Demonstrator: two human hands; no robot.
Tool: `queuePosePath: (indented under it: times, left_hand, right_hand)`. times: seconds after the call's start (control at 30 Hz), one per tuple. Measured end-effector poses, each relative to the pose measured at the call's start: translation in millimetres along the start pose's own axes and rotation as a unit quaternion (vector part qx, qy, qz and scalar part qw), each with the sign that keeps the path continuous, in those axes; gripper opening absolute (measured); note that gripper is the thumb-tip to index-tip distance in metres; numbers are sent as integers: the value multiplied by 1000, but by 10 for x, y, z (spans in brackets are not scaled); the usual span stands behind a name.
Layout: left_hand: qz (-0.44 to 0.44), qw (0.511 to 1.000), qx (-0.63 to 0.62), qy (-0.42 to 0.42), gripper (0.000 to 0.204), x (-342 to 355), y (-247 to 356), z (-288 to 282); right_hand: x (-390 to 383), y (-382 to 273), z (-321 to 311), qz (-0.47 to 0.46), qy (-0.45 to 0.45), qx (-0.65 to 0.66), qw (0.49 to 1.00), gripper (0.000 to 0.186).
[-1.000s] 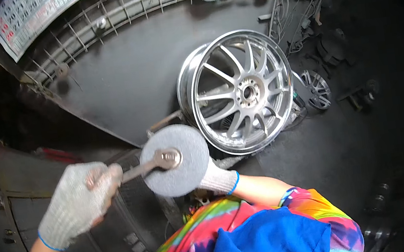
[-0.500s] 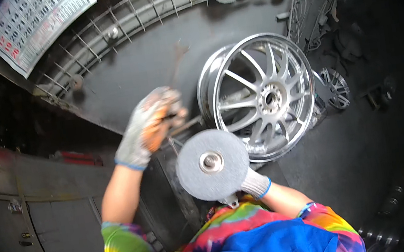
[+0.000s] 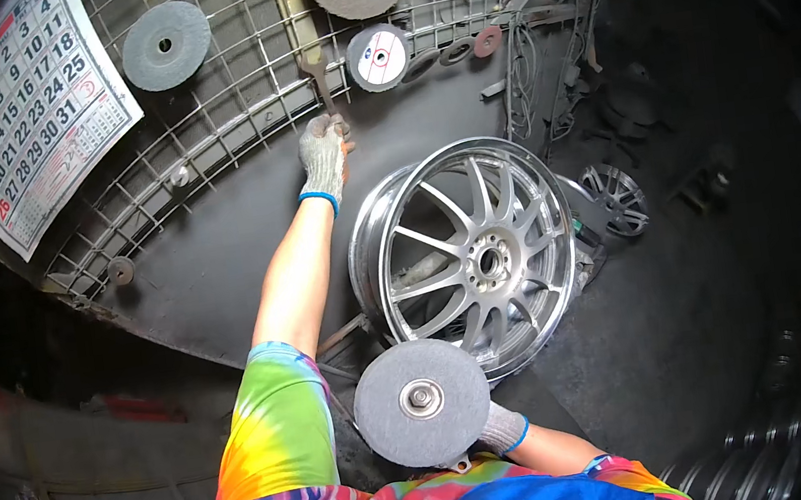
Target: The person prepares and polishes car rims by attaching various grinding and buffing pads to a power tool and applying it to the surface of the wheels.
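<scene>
Up at the wire grid, my left hand [image 3: 327, 159], in a dusty glove, is closed round a metal spanner [image 3: 322, 85] that stands upright with its open jaw uppermost. Below, a round grey abrasive disc [image 3: 412, 428] with a nut at its centre faces up on a tool that is mostly hidden under it. My right hand [image 3: 500, 428] is at the disc's right edge, with its fingers hidden beneath it. Just beyond the disc, a large silver multi-spoke wheel rim [image 3: 511, 256] stands tilted, its polished lip catching light.
Several spare discs [image 3: 165, 46] hang on the wire grid [image 3: 248, 69], beside a paper calendar [image 3: 34, 115]. Coiled cables [image 3: 526, 95] hang at the right. A smaller rim [image 3: 614, 199] sits behind the big one; several metal rims [image 3: 757, 466] are stacked at lower right.
My left hand has lifted the spanner off the disc's centre nut and raised it to the grid. The disc and right hand now sit lower in view, and more of the wall shows.
</scene>
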State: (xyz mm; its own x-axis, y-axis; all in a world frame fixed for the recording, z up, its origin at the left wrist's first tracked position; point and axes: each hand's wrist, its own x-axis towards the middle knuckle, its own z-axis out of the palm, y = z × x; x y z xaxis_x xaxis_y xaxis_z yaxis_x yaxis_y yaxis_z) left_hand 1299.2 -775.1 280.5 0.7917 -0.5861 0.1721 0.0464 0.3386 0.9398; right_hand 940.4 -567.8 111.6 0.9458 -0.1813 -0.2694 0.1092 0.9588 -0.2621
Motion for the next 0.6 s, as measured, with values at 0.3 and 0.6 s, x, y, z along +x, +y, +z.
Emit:
queuePosePath:
  times: [0.3,0.6]
  left_hand:
    - [-42,983,174,-50,40,-120,119,-439]
    - [-119,990,-35,-64,71,-3316,-290,-2463]
  right_hand:
    - [54,51,219,10,-13,-34,999,46]
    - [452,-47,945,-274,-111,-749,593,50]
